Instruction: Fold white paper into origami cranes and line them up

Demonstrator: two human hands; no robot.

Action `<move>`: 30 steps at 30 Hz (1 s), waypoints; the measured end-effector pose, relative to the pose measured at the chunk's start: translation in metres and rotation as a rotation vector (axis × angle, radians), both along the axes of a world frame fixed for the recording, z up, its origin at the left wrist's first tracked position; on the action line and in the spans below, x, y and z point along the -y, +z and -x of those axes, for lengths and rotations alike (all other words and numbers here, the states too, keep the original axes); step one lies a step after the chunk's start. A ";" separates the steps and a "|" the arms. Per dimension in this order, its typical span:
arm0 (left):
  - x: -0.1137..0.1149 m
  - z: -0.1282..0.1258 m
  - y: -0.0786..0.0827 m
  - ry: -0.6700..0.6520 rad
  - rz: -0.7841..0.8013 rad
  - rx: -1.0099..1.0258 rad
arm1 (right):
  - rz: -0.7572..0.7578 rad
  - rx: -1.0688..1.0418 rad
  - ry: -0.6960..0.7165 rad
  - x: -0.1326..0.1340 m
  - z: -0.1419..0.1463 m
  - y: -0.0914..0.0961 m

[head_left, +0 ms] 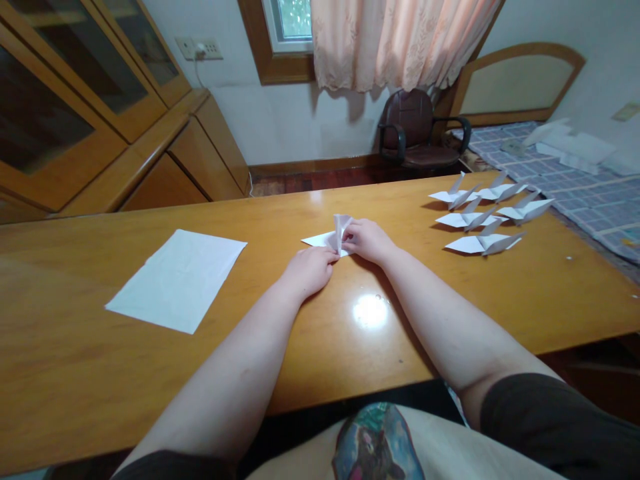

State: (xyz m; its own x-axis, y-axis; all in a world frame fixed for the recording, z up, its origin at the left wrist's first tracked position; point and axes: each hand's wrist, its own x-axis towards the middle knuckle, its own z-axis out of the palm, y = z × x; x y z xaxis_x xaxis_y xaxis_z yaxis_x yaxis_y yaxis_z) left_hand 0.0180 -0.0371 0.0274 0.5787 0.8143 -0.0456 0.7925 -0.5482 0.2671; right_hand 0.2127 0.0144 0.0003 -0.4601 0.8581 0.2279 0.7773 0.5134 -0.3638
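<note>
A partly folded piece of white paper [320,239] lies on the table in front of me, with one flap standing upright. My left hand [316,265] presses on its near edge, fingers closed against the paper. From the right side, my right hand [367,240] pinches the paper beside the raised flap. My fingers cover part of the folds. A flat, lightly creased white sheet [177,280] rests on the table to the left. Several folded paper cranes [484,244] stand in a group at the far right.
The wooden table [280,373] spans the view. Behind it stand a brown office chair [410,127] and a bed [595,193] with a checked cover and loose papers. A wooden cabinet [145,133] is at the left, and pink curtains [390,40] hang at the window.
</note>
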 end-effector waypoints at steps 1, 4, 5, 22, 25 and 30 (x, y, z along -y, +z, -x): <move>0.001 -0.001 0.000 0.012 -0.004 -0.006 | 0.014 0.011 -0.014 0.001 0.001 0.001; 0.002 -0.003 0.000 0.039 -0.019 -0.019 | 0.073 0.061 -0.019 0.006 0.002 0.006; 0.002 -0.003 -0.001 0.042 -0.024 -0.018 | 0.090 0.070 -0.008 0.007 0.002 0.007; -0.001 -0.001 -0.005 0.009 -0.028 0.006 | 0.270 0.002 -0.059 0.006 0.002 0.008; -0.001 -0.001 -0.005 0.018 -0.022 0.004 | 0.292 0.026 -0.094 0.006 0.001 0.010; -0.001 -0.002 -0.005 0.024 -0.023 0.010 | 0.352 0.068 -0.223 0.000 -0.010 0.011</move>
